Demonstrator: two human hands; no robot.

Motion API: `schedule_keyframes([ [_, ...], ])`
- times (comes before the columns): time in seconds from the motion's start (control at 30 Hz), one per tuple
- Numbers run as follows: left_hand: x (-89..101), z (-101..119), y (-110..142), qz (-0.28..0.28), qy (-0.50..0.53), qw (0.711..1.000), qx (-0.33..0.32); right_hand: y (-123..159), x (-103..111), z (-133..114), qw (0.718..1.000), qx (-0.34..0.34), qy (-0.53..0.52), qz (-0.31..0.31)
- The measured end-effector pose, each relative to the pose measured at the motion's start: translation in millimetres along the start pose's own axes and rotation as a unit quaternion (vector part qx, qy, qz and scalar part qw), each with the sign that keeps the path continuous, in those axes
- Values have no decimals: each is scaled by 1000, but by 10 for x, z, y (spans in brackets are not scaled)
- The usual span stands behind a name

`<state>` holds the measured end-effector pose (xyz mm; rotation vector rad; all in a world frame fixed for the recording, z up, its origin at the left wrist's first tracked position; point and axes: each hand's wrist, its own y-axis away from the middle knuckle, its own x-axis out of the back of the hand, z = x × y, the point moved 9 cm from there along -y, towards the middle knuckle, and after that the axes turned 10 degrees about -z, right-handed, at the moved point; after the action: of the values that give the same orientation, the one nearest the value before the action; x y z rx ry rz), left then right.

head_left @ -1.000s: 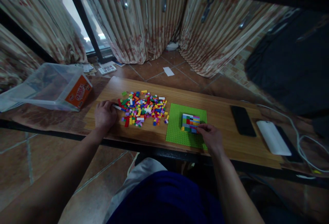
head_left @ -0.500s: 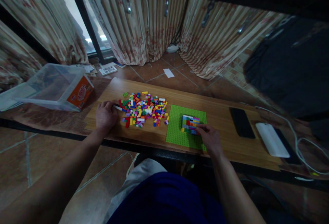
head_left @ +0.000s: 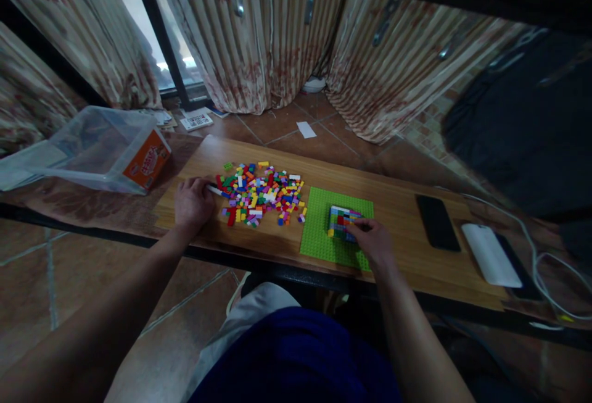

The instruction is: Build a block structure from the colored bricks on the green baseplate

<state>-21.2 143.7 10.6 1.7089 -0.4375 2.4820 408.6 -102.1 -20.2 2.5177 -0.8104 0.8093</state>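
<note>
My left hand [head_left: 194, 202] rests on the wooden board with its fingers curled together at the left edge of a pile of loose toy bricks [head_left: 266, 190]. A white brick [head_left: 215, 190] pokes out right at its fingertips; what lies between them is too small to tell. On the green baseplate [head_left: 317, 221] stands a low build of multicoloured toy bricks [head_left: 339, 221]. My right hand [head_left: 374, 241] reaches over the build's right side, thumb and fingers pinched at its top. These fingers cover part of the build and hide whatever is between them.
A clear plastic box [head_left: 99, 150] with an orange label stands at the left. To the right lie a black phone [head_left: 437, 223], a white slab-like device [head_left: 491, 255] and a white cable [head_left: 527, 230]. Curtains [head_left: 272, 51] hang behind the table.
My right hand's fingertips have shifted slightly left, further over the brick build. My left hand stays by the pile. The whole view has moved a little.
</note>
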Motion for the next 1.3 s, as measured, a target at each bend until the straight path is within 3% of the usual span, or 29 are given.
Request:
schedule_keyframes([
  [0.5, -4, -1, -2, 0, 7, 1000, 2, 15, 9, -53, 1000, -19, -11, -7],
  [0.93, -8, -6, 11, 7, 11, 1000, -10, -24, -15, -26, 1000, 11, -26, 4],
  [1.2, -5, -12, -5, 13, 12, 1000, -19, -56, -34, -78, 1000, 8, -20, -17],
  [1.3, -4, -7, -14, 8, 14, 1000, -20, -57, 49, -96, 999, 27, -20, -38],
])
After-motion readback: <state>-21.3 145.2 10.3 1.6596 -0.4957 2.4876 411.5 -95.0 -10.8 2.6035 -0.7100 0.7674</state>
